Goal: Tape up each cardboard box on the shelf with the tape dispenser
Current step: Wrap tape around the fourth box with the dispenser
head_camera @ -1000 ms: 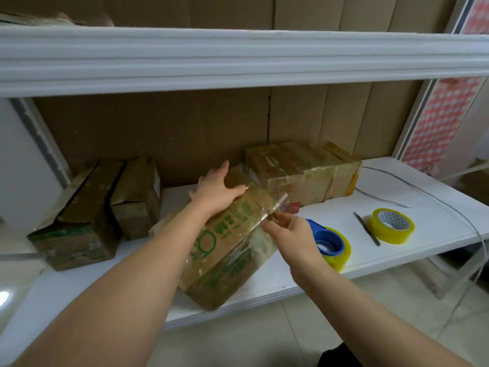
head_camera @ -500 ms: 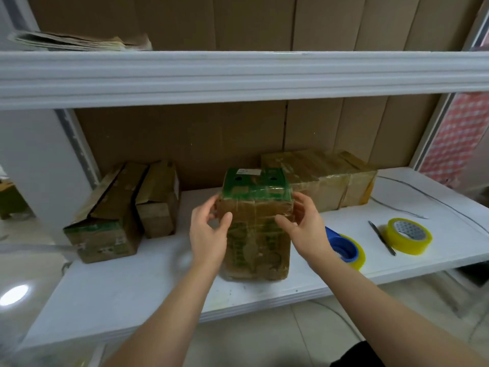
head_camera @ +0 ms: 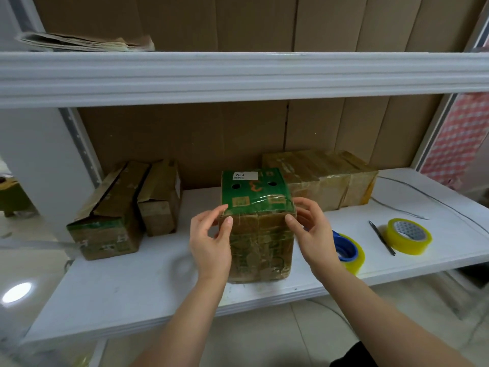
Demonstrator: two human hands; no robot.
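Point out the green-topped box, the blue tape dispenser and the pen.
Green-topped box [head_camera: 252, 192], head view, on its green top face.
Blue tape dispenser [head_camera: 345, 249], head view, on its blue rim.
Pen [head_camera: 381, 237], head view, mid-shaft.

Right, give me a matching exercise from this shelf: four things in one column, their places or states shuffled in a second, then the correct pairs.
Things:
1. green-topped box
2. pen
3. blue-cored tape roll
4. two open boxes

Places or states:
A. at the left end of the lower shelf, flaps up
B. partly hidden behind the right hand
C. upright in the middle, between the left hand and the right hand
D. lying just left of the yellow tape roll

Pairs: 1-C, 2-D, 3-B, 4-A
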